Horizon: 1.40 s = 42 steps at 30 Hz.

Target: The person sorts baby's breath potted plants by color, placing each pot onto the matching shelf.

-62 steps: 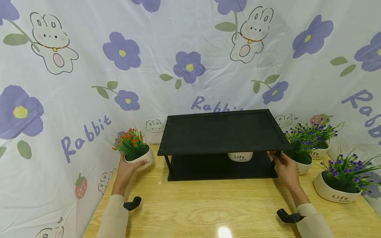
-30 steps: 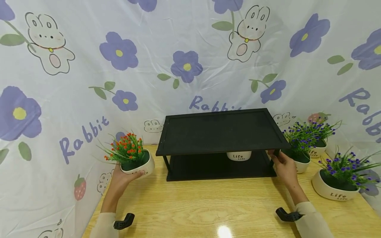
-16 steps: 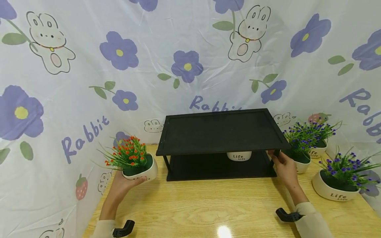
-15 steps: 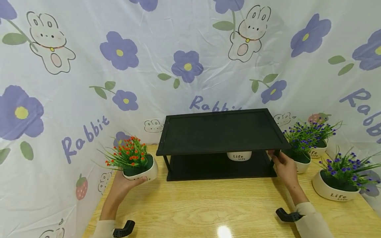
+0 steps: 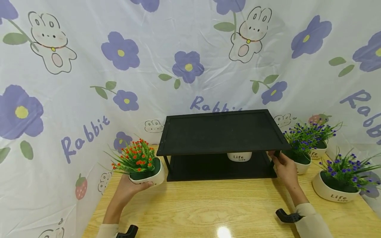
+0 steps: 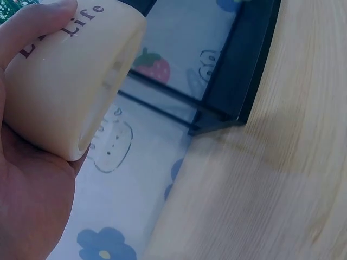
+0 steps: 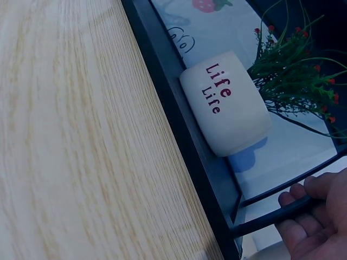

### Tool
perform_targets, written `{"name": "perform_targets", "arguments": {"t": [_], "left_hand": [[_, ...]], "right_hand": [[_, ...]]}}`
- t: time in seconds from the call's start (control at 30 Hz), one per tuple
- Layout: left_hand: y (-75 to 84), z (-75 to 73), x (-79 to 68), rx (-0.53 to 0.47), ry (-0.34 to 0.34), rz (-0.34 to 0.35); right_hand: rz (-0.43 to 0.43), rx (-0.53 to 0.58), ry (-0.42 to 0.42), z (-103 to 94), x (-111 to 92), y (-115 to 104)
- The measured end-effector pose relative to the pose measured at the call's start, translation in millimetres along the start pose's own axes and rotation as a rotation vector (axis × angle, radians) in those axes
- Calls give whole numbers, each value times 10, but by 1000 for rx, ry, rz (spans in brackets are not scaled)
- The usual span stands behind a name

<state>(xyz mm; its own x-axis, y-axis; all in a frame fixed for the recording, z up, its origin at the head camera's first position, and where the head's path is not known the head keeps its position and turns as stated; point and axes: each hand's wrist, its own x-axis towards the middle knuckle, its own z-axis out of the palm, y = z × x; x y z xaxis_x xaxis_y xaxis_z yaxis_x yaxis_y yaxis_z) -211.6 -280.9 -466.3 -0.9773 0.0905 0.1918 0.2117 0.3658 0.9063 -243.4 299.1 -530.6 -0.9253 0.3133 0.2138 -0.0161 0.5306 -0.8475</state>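
Observation:
My left hand (image 5: 126, 191) grips a white oval pot of artificial plants with orange-red flowers (image 5: 141, 162), thumb across its front. The pot is raised off the table and tilted, just left of the rack; its bare underside edge (image 6: 108, 92) shows in the left wrist view. A black two-tier rack (image 5: 223, 132) stands on the table. My right hand (image 5: 285, 168) holds its right front post, fingers curled round the bar (image 7: 271, 218) in the right wrist view. On the lower shelf sits another red-flowered pot (image 7: 225, 108) marked "Life", its plant hidden from the head view by the top shelf.
Right of the rack stand three white pots with purple flowers, one near the front (image 5: 336, 188), one (image 5: 302, 165) close beside my right hand and one (image 5: 318, 150) behind. A patterned cloth (image 5: 190, 39) hangs at the back and left. The wooden table (image 5: 190, 208) stretches in front.
My left hand has brought the orange-red-flowered pot nearer to me, then shifted it right, toward the rack's left end. My right hand stays on the post.

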Motion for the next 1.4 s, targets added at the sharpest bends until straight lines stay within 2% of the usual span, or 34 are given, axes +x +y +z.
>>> {"name": "perform_targets", "arguments": {"t": [0.27, 0.6, 0.9, 1.3, 1.4], "left_hand": [[78, 156, -67, -31, -37, -21], [106, 342, -62, -88, -113, 26], [210, 596, -65, -119, -175, 99], [318, 887, -10, -96, -229, 112], [317, 963, 5, -78, -251, 95]], "right_hand": [[-37, 0, 13, 5, -1, 10], [-47, -17, 17, 9, -7, 22], [-32, -13, 11, 5, -12, 8], [-24, -11, 13, 12, 8, 32], [-23, -10, 12, 13, 5, 26]]}}
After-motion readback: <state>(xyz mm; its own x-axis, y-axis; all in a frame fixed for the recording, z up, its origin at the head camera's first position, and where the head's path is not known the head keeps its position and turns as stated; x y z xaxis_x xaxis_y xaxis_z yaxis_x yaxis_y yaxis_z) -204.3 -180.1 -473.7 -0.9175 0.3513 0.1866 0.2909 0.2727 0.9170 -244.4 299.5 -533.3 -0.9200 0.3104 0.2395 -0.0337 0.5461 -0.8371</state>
